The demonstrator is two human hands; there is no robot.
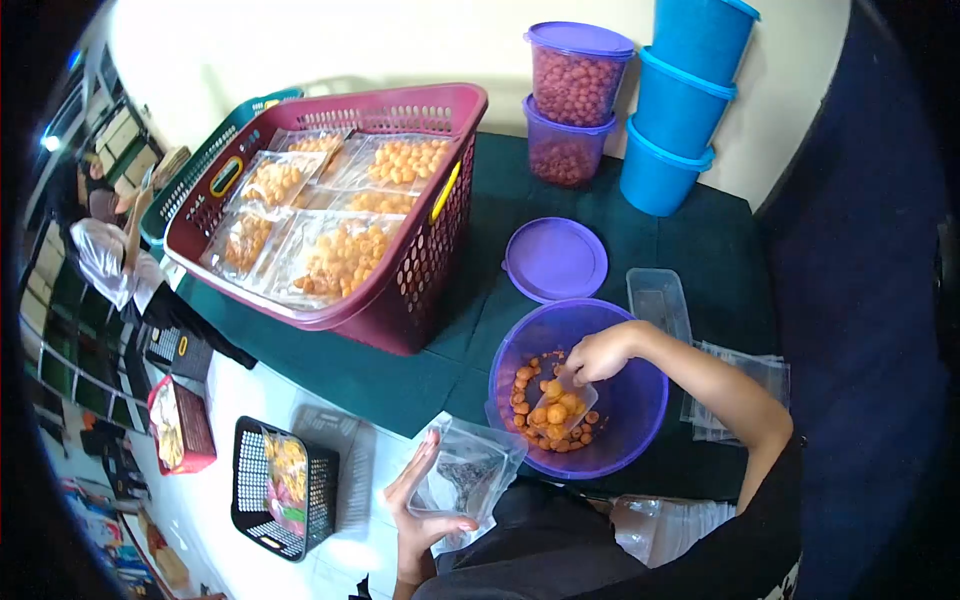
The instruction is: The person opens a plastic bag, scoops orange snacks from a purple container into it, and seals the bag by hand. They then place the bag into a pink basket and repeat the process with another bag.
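Note:
Inside the purple tub (640, 430), my right hand (600, 355) is closed on a clear plastic scoop (578, 400) loaded with round orange snacks (556, 412). More of these snacks lie loose on the tub's bottom. Left of the tub, my left hand (415, 510) grips a clear plastic bag (468, 470), its thumb and fingers spread wide around the bag. I see no orange snacks in that bag. Behind the tub lies a round purple lid (556, 259), with a clear rectangular container (658, 302) to its right.
A maroon basket (400, 325) of filled snack bags (340, 255) stands left on the green-covered table. Purple tubs (575, 85) and blue tubs (668, 165) are stacked behind. Flat bags (740, 385) lie at right. On the floor are a black basket (323, 490) and a red one (200, 425); a person (105, 260) stands far left.

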